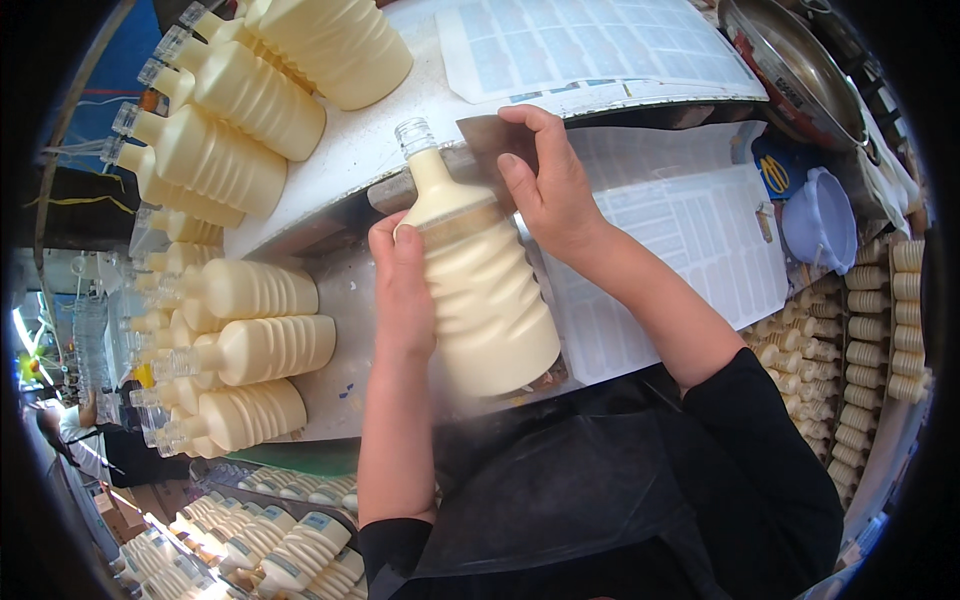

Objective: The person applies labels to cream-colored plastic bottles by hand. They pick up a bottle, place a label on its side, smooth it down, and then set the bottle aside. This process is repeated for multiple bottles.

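Note:
A large cream-coloured ribbed bottle (pixel 490 310) with a clear threaded neck lies tilted in front of me, neck pointing away. My left hand (pixel 402 285) grips it at the left shoulder, thumb resting on its upper face. A brownish band crosses the bottle just below the shoulder; I cannot tell whether it is a strip or a shadow. To the right of the neck, my right hand (pixel 553 190) pinches a thin, flat brown piece (pixel 488 142) between thumb and fingers. That piece is held near the bottle's upper right side.
Translucent sheets of labels (pixel 665 250) lie to the right, with another label sheet (pixel 600 45) on the white tabletop (pixel 400 85). Cream bottles (pixel 265 350) crowd the left side. A lavender bucket (pixel 818 220) and a metal pan (pixel 800 60) stand at right. Someone works far left.

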`<state>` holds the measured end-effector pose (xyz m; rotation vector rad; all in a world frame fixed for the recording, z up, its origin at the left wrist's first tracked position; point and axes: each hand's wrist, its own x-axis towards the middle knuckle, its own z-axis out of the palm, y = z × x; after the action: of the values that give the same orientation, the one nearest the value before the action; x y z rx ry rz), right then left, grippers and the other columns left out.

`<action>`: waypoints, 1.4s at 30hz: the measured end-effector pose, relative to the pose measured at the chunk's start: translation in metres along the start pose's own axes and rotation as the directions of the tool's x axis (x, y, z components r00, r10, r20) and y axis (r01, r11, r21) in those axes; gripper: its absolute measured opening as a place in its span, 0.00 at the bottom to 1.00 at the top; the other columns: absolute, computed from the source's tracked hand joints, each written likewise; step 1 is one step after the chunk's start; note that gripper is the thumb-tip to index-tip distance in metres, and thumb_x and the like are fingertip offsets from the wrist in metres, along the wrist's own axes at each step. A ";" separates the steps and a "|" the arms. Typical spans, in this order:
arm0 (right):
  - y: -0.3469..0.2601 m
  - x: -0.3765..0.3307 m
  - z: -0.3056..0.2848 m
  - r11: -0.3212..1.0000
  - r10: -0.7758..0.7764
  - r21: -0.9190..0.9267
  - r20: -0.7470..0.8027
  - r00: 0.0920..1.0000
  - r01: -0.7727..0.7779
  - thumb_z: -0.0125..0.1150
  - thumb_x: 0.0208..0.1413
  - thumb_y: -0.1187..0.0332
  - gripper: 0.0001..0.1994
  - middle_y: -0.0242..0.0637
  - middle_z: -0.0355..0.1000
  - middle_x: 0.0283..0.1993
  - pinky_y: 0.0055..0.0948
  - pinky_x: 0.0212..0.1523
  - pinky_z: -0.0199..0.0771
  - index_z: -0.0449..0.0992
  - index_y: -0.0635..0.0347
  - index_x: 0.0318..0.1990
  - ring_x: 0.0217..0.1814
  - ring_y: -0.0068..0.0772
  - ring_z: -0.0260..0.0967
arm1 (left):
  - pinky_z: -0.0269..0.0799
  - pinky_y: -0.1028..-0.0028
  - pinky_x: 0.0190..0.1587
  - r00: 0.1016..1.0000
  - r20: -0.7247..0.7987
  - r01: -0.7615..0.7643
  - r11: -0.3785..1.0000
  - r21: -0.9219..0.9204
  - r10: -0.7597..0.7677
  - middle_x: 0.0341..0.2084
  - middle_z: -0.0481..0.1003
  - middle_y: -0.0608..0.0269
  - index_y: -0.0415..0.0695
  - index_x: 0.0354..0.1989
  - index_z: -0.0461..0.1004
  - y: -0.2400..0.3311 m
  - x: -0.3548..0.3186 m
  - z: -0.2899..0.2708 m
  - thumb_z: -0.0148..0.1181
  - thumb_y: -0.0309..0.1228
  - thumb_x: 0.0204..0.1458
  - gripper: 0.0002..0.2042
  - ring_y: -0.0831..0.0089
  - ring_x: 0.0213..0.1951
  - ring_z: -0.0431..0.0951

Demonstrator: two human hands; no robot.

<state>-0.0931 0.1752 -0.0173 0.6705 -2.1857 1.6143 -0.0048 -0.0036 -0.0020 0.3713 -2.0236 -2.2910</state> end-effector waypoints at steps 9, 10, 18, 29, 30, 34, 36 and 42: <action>-0.023 0.002 -0.010 0.936 0.218 0.272 0.043 0.975 -0.221 0.54 0.66 0.74 0.21 0.39 0.68 0.60 0.31 0.62 0.68 0.62 0.61 0.65 0.61 0.28 0.67 | 0.72 0.69 0.56 1.000 0.008 -0.029 0.990 -0.140 0.030 0.50 0.74 0.56 0.40 0.60 0.63 -0.007 -0.004 0.005 0.35 0.44 0.75 0.20 0.72 0.51 0.75; -0.025 0.001 -0.008 0.940 0.241 0.228 0.083 0.967 -0.254 0.54 0.66 0.74 0.21 0.39 0.69 0.59 0.31 0.62 0.68 0.62 0.61 0.65 0.60 0.28 0.67 | 0.73 0.69 0.56 0.999 0.006 -0.031 0.988 -0.152 0.032 0.50 0.74 0.56 0.40 0.60 0.63 -0.005 -0.005 0.007 0.35 0.44 0.75 0.20 0.72 0.51 0.76; -0.033 -0.001 -0.016 0.994 0.105 -0.025 -0.029 0.994 -0.105 0.61 0.60 0.78 0.23 0.41 0.73 0.54 0.31 0.57 0.72 0.65 0.62 0.63 0.56 0.32 0.73 | 0.73 0.64 0.60 1.000 -0.013 0.010 0.956 -0.294 -0.015 0.54 0.75 0.56 0.40 0.61 0.67 -0.008 -0.007 0.004 0.34 0.39 0.75 0.20 0.67 0.54 0.77; -0.121 -0.019 0.023 0.664 -0.445 -0.400 0.467 0.764 0.632 0.61 0.43 0.71 0.08 0.35 0.73 0.34 0.35 0.36 0.70 0.79 0.58 0.34 0.36 0.36 0.73 | 0.69 0.61 0.64 0.984 0.168 0.163 0.678 -0.717 -0.060 0.58 0.73 0.54 0.42 0.64 0.66 -0.016 -0.009 -0.004 0.30 0.48 0.75 0.26 0.61 0.58 0.74; -0.114 -0.020 0.035 0.624 -0.512 -0.379 0.462 0.724 0.683 0.61 0.42 0.70 0.07 0.34 0.68 0.29 0.34 0.34 0.65 0.76 0.59 0.31 0.32 0.36 0.67 | 0.68 0.60 0.65 0.984 0.156 0.169 0.674 -0.720 -0.081 0.58 0.73 0.54 0.42 0.64 0.66 -0.016 -0.010 -0.005 0.29 0.51 0.74 0.28 0.60 0.60 0.73; -0.125 -0.022 0.051 0.472 -0.458 -0.495 0.570 0.682 0.730 0.62 0.40 0.70 0.08 0.36 0.68 0.28 0.35 0.34 0.64 0.76 0.61 0.30 0.33 0.37 0.68 | 0.63 0.59 0.68 0.972 0.210 0.235 0.545 -0.804 -0.110 0.62 0.71 0.56 0.43 0.67 0.65 -0.001 -0.023 -0.007 0.28 0.56 0.73 0.32 0.58 0.63 0.70; -0.127 -0.016 0.056 0.578 -0.495 -0.467 0.452 0.742 0.670 0.62 0.39 0.71 0.07 0.37 0.69 0.28 0.36 0.34 0.64 0.76 0.61 0.29 0.33 0.38 0.68 | 0.61 0.60 0.69 0.954 0.298 0.265 0.396 -0.879 0.024 0.64 0.69 0.56 0.43 0.68 0.64 -0.034 -0.022 -0.023 0.28 0.57 0.72 0.33 0.58 0.64 0.68; -0.116 -0.023 0.058 0.552 -0.466 -0.515 0.461 0.755 0.655 0.62 0.46 0.68 0.04 0.37 0.74 0.26 0.35 0.38 0.66 0.79 0.58 0.26 0.33 0.41 0.72 | 0.59 0.61 0.70 0.964 0.263 0.254 0.426 -0.869 -0.038 0.66 0.67 0.57 0.43 0.72 0.60 -0.030 -0.020 -0.017 0.28 0.58 0.72 0.34 0.60 0.67 0.66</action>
<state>-0.0091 0.0954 0.0455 1.2473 -2.1519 0.3720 0.0217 -0.0117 -0.0311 0.2122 -0.4840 -3.1815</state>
